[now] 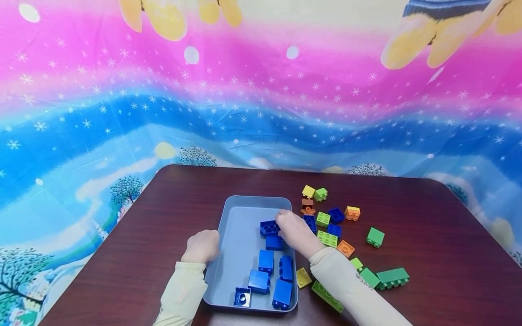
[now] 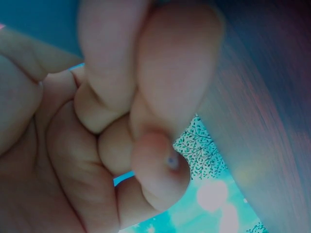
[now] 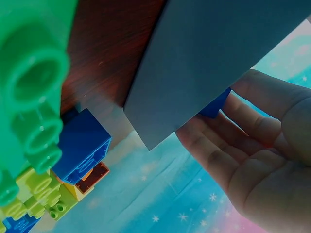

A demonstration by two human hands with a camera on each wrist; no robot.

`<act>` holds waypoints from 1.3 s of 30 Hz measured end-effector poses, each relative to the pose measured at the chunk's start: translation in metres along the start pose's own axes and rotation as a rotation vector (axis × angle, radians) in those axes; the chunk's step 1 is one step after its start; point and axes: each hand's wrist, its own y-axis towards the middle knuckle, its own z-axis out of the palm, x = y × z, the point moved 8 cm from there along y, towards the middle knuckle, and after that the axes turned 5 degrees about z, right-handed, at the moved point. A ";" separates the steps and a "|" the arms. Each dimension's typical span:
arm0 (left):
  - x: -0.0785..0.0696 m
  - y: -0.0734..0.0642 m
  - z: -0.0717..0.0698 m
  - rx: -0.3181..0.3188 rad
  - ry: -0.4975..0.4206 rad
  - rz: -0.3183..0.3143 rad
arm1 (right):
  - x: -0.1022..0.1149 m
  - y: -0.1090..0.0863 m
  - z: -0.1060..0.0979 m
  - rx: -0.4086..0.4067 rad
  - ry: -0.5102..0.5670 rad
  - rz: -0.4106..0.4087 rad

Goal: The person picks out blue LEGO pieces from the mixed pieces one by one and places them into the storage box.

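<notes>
A grey-blue tray [image 1: 240, 222] lies on the table with several blue bricks [image 1: 258, 281] along its right side and near end. At its left rim, my left hand [image 1: 202, 246] grips the edge; the left wrist view shows the curled fingers [image 2: 177, 68] close up beside the tray wall [image 2: 41, 24]. Over the tray's far right part, my right hand [image 1: 294, 230] holds a blue brick [image 1: 268, 227] with its studs showing, just above another blue brick. In the right wrist view, the tray wall [image 3: 194, 63] hides part of the held brick [image 3: 215, 104] and the fingertips.
Right of the tray lie loose bricks: lime [image 1: 327, 238], dark blue [image 1: 336, 215], orange [image 1: 345, 248], yellow [image 1: 303, 278] and green [image 1: 393, 278]. A long green brick [image 1: 326, 296] sits under the right forearm. Behind the brown table [image 1: 183, 194] hangs a patterned cloth [image 1: 261, 99].
</notes>
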 end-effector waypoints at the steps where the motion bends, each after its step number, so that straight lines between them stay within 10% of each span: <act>1: 0.000 0.000 0.000 -0.001 -0.003 0.000 | 0.000 0.000 0.000 0.000 -0.002 0.000; 39: 0.002 0.001 0.003 0.007 0.023 -0.016 | 0.006 -0.002 0.009 -0.005 -0.209 -0.070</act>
